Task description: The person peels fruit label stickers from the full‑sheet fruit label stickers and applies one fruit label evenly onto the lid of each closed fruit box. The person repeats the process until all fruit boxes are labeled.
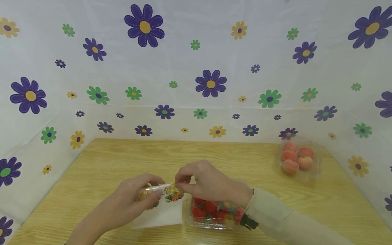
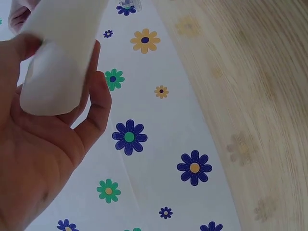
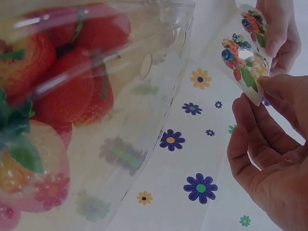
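Observation:
My left hand [image 1: 131,197] holds a white sticker sheet [image 1: 165,216] printed with colourful fruit pictures. Its upper part bends over the fingers, and the left wrist view shows the curved white back of the sheet [image 2: 57,72]. At the sheet's upper right corner, thumb and forefinger of my right hand [image 1: 205,182] pinch the edge beside a fruit sticker [image 1: 174,193]. Whether that sticker has lifted from its backing I cannot tell. Below the right wrist stands a clear plastic box of strawberries [image 1: 199,214], partly hidden by the forearm. The right wrist view shows its red strawberries [image 3: 67,91] close up.
A second clear box with several peaches [image 1: 298,160] stands at the table's back right. Flower-printed white sheeting [image 1: 171,64] encloses the wooden table [image 1: 147,154] at the back and both sides.

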`<act>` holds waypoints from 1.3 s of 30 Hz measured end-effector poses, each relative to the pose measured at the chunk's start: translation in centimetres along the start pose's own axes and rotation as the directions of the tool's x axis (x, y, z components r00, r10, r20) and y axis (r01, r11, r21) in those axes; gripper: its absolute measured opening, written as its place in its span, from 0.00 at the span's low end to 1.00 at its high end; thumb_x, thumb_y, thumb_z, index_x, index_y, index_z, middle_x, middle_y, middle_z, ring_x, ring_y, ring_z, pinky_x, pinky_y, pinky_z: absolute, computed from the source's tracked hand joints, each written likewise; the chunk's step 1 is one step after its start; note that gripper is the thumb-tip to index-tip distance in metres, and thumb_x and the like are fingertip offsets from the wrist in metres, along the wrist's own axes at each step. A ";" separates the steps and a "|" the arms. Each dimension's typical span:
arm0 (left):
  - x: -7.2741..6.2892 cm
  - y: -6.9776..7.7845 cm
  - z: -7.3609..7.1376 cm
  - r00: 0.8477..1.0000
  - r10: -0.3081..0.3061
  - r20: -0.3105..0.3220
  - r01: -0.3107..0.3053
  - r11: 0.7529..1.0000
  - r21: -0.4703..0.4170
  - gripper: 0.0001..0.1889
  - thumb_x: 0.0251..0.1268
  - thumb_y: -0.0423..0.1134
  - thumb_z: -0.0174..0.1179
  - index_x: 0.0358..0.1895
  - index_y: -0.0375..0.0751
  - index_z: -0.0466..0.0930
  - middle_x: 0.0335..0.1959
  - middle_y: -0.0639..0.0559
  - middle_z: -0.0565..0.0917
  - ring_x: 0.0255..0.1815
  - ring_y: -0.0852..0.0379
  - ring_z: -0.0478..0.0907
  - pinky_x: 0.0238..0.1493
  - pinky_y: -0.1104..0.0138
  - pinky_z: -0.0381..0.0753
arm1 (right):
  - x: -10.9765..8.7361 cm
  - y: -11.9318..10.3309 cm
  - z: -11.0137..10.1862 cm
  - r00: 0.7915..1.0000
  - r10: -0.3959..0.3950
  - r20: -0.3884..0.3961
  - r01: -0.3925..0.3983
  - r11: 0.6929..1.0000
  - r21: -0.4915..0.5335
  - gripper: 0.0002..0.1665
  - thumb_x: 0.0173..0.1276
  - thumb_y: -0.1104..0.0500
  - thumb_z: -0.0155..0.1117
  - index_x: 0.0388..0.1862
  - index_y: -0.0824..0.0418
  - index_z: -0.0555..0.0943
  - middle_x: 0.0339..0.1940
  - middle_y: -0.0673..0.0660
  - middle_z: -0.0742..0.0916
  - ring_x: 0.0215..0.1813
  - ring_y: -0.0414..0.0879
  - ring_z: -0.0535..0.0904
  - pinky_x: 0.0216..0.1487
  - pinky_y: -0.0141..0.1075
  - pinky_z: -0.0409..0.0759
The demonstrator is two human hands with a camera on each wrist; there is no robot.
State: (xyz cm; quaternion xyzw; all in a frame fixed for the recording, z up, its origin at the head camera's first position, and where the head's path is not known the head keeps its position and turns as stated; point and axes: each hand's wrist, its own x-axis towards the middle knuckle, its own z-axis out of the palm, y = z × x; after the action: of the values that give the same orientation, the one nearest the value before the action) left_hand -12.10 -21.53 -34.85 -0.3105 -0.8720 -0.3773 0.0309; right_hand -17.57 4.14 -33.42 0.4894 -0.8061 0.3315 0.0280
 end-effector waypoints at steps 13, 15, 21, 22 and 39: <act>-0.3 -0.1 -0.1 0.996 0.007 -0.094 0.006 0.991 0.132 0.04 0.72 0.41 0.65 0.41 0.59 0.83 0.38 0.71 0.78 0.42 0.70 0.82 0.38 0.71 0.83 | 0.1 -0.2 0.4 1.000 -0.013 0.014 0.014 1.000 -0.005 0.03 0.72 0.63 0.66 0.39 0.58 0.86 0.34 0.49 0.91 0.37 0.31 0.83 0.44 0.22 0.82; -0.3 0.0 -0.2 0.997 -0.015 -0.077 0.022 0.996 0.089 0.03 0.72 0.41 0.65 0.41 0.57 0.83 0.38 0.68 0.80 0.43 0.68 0.85 0.37 0.71 0.85 | 0.1 -0.2 0.5 0.999 -0.037 -0.001 0.037 0.999 -0.034 0.02 0.71 0.63 0.67 0.39 0.59 0.86 0.35 0.50 0.91 0.38 0.33 0.84 0.44 0.22 0.82; -0.1 0.2 -0.3 0.997 -0.070 -0.043 0.071 0.997 0.022 0.03 0.74 0.42 0.63 0.44 0.56 0.83 0.40 0.64 0.85 0.44 0.65 0.87 0.36 0.70 0.86 | 0.0 -0.1 0.9 0.985 -0.149 -0.089 0.135 0.980 -0.148 0.02 0.67 0.65 0.71 0.35 0.59 0.86 0.37 0.51 0.85 0.39 0.40 0.81 0.42 0.22 0.79; -0.1 0.2 -0.3 0.997 -0.069 -0.043 0.070 0.997 0.019 0.02 0.75 0.41 0.62 0.44 0.55 0.83 0.40 0.64 0.85 0.44 0.65 0.87 0.36 0.70 0.86 | 0.0 -0.1 1.0 0.981 -0.167 -0.101 0.149 0.975 -0.163 0.03 0.66 0.65 0.72 0.34 0.58 0.86 0.36 0.51 0.84 0.40 0.41 0.80 0.43 0.22 0.79; 0.2 0.2 -0.3 0.994 -0.107 -0.036 0.108 0.993 0.040 0.06 0.77 0.40 0.60 0.37 0.53 0.83 0.30 0.66 0.86 0.27 0.72 0.80 0.30 0.71 0.83 | -0.1 -0.2 1.5 0.976 -0.199 -0.091 0.178 0.965 -0.195 0.06 0.64 0.68 0.71 0.33 0.58 0.85 0.35 0.49 0.86 0.41 0.39 0.79 0.46 0.21 0.79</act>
State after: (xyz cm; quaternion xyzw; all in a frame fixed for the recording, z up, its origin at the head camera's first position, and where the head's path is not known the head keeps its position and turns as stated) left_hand -12.21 -21.52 -34.51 -0.2559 -0.8944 -0.3654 0.0317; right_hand -16.93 3.31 -34.55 0.5403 -0.7804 0.2773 0.1492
